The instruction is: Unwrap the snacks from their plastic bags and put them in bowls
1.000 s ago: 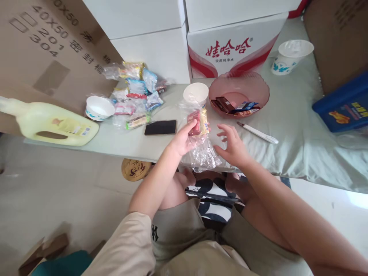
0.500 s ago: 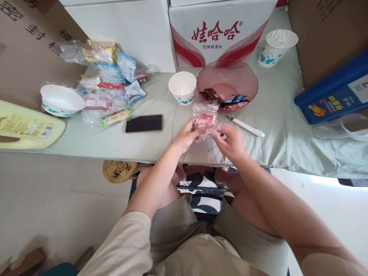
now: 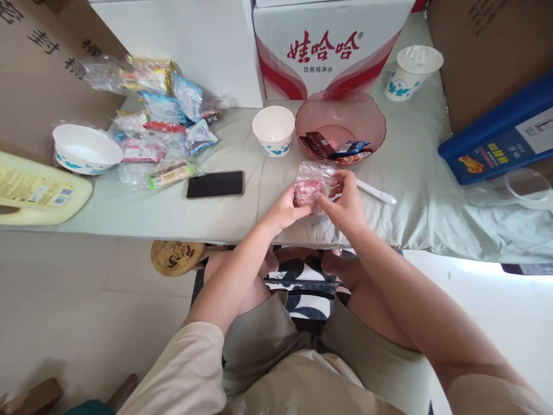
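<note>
Between my two hands is a red-and-pink snack packet in clear plastic wrap (image 3: pixel 308 191), held above the near part of the table. My left hand (image 3: pixel 288 208) grips its left and lower side. From the right, my right hand (image 3: pixel 345 202) pinches the wrap with thumb and fingers. Just behind stands a pink glass bowl (image 3: pixel 367 115) with several small packets (image 3: pixel 345 150) inside. A white paper bowl (image 3: pixel 273 129) with blue leaves stands left of it. Beside my right hand lies a white pen-like tool (image 3: pixel 377 191), its left end hidden by the hand.
A black phone (image 3: pixel 216 184) lies left of my hands, before a pile of wrapped snacks (image 3: pixel 164 115). Another paper bowl (image 3: pixel 86 151) and a pale yellow jug (image 3: pixel 43 190) stand at far left. A paper cup (image 3: pixel 410 78), a blue container (image 3: pixel 496 132) and cartons (image 3: pixel 328 52) border the right and back.
The wrapped packet has turned in my hands and its printed face shows less plainly. My right hand has shifted slightly up and now covers the dark end of the white tool.
</note>
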A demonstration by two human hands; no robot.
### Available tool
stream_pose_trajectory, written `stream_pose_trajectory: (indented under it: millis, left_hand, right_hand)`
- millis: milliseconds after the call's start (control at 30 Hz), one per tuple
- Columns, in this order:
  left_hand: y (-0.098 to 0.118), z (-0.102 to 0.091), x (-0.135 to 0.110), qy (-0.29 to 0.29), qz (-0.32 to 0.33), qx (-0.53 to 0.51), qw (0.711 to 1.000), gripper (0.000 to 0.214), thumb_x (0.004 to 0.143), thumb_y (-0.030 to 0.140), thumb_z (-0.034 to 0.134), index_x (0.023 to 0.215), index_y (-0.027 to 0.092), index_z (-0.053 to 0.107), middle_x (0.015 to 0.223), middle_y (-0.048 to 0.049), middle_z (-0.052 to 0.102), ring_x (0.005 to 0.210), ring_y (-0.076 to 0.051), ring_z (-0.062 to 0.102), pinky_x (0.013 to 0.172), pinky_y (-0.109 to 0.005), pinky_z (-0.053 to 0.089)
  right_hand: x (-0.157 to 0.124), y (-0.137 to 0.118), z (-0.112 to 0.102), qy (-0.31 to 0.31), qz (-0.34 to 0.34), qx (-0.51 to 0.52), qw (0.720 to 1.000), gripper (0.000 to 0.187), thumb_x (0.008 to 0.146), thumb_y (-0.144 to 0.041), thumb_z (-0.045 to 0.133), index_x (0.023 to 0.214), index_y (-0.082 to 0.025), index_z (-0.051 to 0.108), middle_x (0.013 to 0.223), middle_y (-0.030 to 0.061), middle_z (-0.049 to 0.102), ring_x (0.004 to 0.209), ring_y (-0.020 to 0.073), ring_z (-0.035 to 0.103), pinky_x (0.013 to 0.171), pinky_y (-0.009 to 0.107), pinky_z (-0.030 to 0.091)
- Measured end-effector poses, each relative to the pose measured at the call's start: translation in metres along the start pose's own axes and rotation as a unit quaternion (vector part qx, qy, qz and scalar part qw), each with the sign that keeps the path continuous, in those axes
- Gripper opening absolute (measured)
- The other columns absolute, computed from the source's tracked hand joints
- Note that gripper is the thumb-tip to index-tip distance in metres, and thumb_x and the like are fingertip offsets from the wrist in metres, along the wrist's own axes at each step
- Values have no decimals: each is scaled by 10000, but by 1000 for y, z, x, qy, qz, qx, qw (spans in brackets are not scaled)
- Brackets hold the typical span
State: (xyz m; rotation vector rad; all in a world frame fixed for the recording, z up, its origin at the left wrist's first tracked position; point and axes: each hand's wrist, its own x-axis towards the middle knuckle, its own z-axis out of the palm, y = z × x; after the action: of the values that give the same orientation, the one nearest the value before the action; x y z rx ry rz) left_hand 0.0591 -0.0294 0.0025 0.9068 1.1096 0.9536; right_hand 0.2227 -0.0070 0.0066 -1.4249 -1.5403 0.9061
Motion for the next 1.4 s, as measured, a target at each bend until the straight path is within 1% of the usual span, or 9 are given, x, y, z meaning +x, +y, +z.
stream_pose_trajectory:
  millis: [133,300,433,567,733,900,1167,1300,1400]
  left_hand:
    - [3,0,2,-15,-57,-10,998,445,756,275,717,1192,227,638,1084,-66,736,989,-240,699,777,-360,600]
    - [5,1,4,-15,-93,-43,995,367,786,309,673,1139,209,662,989,-61,746,891,-218,717,706,-331,610]
    - [9,3,1,-7,-76,-52,996,599,802,313,689,1380,328,534,1087,-31,722,913,-202,713,728,-335,615]
    - [11,0,-1,8,-46,-54,997,747,837,322,674,1480,508,341,1142,27,692,896,-173,702,798,-383,610]
    - [10,-6,2,5,-22,-95,995,392,804,379,666,1184,354,571,1167,19,682,864,-145,674,772,-333,600]
    - [13,-8,5,38,-4,-131,991,311,807,509,629,860,234,494,1027,-21,685,848,-158,649,699,-303,571]
    - [18,-15,4,69,40,-57,995,419,660,277,735,970,271,453,1131,13,627,980,-174,647,829,-363,578]
    - [13,-17,10,112,86,-37,989,819,646,269,788,1335,394,363,1259,-21,616,1170,-224,621,931,-405,545]
    - [6,-21,16,133,121,-20,984,865,641,299,816,1381,361,372,1293,-49,621,1255,-245,589,1004,-394,504]
  right_hand:
    - [5,8,-1,-56,-16,60,997,622,721,-332,674,1288,-237,437,1287,112,601,1015,210,631,794,332,528]
    - [4,4,-7,-85,-75,54,992,277,802,-292,574,1072,-230,578,1140,73,698,1053,223,661,951,386,517]
    - [2,0,-11,-97,-159,-6,982,152,805,-198,522,886,-248,641,1093,67,746,1158,269,652,1033,476,481]
    - [2,0,-12,-98,-206,-88,970,336,852,-163,479,1084,-260,702,1179,73,747,1241,286,617,1059,514,459]
    - [-2,2,-8,-120,-263,-182,940,348,931,-157,451,1091,-282,734,1255,43,733,1337,289,541,1074,522,406]
    - [-6,-2,-9,-145,-299,-214,919,402,902,-122,479,1134,-332,731,1381,19,663,1380,320,487,1070,555,365]
    - [17,34,-67,59,-113,-306,944,291,871,-274,525,1098,-216,698,1079,136,702,1022,327,622,904,497,473]
    - [22,58,-84,9,-32,-380,924,297,805,-342,623,1047,-202,722,1066,163,679,1018,357,599,856,507,478]
    - [13,53,-88,-40,-6,-371,928,213,828,-339,598,934,-204,725,962,148,687,933,330,624,806,475,486]
